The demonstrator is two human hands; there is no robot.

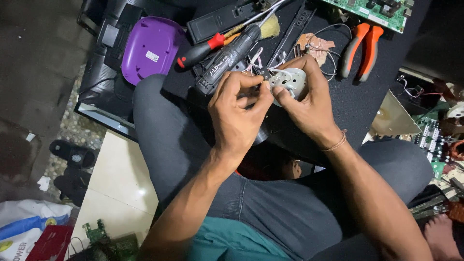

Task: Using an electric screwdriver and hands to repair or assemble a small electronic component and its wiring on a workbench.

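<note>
Head view: two hands (237,111) (304,99) (one motor (290,79))

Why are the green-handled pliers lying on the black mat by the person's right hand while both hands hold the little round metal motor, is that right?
Almost. The head view shows the pliers have orange handles, not green. They do lie on the black mat by the right hand, and it and the left hand hold the round metal motor.

Person: bare forearms, no sleeves; thin thread band (338,143) at right wrist; dk grey trousers (270,203); teal shirt hem (232,244) just below trousers.
</note>
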